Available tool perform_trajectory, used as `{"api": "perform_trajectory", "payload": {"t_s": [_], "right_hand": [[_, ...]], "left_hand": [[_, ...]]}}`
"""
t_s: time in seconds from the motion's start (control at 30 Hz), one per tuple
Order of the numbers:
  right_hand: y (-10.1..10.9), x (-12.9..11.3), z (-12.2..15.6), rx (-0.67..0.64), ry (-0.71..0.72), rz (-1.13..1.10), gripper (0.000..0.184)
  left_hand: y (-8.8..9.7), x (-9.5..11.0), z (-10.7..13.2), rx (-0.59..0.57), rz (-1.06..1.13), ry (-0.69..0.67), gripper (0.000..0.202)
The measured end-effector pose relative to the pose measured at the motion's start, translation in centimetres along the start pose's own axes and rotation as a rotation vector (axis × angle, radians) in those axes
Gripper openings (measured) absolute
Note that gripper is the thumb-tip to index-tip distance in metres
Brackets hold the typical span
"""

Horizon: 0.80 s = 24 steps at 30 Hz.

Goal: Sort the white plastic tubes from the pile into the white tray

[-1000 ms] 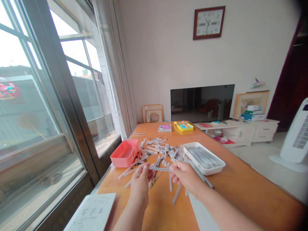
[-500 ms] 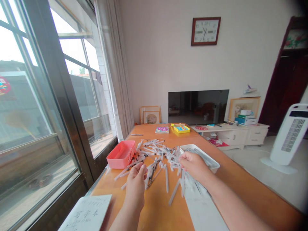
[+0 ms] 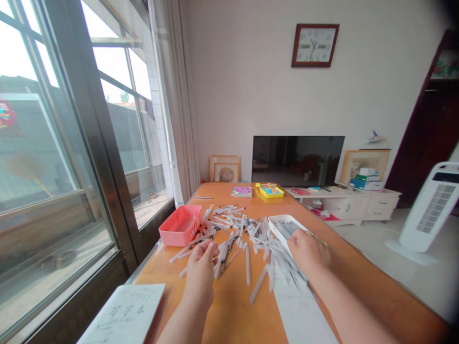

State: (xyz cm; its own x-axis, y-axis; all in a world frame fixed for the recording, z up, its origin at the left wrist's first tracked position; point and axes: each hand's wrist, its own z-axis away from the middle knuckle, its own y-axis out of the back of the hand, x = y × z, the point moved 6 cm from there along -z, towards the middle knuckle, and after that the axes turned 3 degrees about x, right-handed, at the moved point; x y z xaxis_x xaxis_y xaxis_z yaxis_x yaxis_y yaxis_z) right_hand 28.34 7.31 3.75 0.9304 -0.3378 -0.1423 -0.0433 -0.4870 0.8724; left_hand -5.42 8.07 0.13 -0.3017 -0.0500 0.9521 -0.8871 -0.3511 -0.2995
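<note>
Translucent pen barrels and black pen parts lie in a loose pile (image 3: 233,224) on the table. My left hand (image 3: 203,255) is at the near left of the pile, thumb and fingers curled together; I cannot make out anything between them. Over the near right part of a white tray (image 3: 274,220) is my right hand (image 3: 307,248), its fingers bent down and their tips partly hidden. Grey pen-like sticks (image 3: 287,228) fill the visible part of that tray. Left of the pile stands a pink plastic basket (image 3: 179,235).
A white sheet (image 3: 304,315) lies under pen parts at the near right, and a notebook (image 3: 124,310) at the near left. Farther back are a yellow box (image 3: 271,193), a colourful booklet (image 3: 241,191) and a single pen (image 3: 204,197). A window (image 3: 89,191) runs along the left.
My right hand has moved right and slightly nearer, from the tray's left edge to over its near part. My left hand stays almost in place. The view has shifted slightly.
</note>
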Motion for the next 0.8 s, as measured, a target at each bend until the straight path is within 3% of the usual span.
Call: {"api": "perform_trajectory", "payload": {"t_s": [0.33,0.8], "right_hand": [[0.30,-0.09,0.31,0.066,0.033,0.008,0.026],[0.02,-0.23,0.44,0.062,0.050,-0.024,0.026]], "left_hand": [[-0.18,0.15,0.12,-0.002,0.012,0.019,0.052],[0.32,0.34,-0.06,0.042,0.020,0.020,0.046]]}}
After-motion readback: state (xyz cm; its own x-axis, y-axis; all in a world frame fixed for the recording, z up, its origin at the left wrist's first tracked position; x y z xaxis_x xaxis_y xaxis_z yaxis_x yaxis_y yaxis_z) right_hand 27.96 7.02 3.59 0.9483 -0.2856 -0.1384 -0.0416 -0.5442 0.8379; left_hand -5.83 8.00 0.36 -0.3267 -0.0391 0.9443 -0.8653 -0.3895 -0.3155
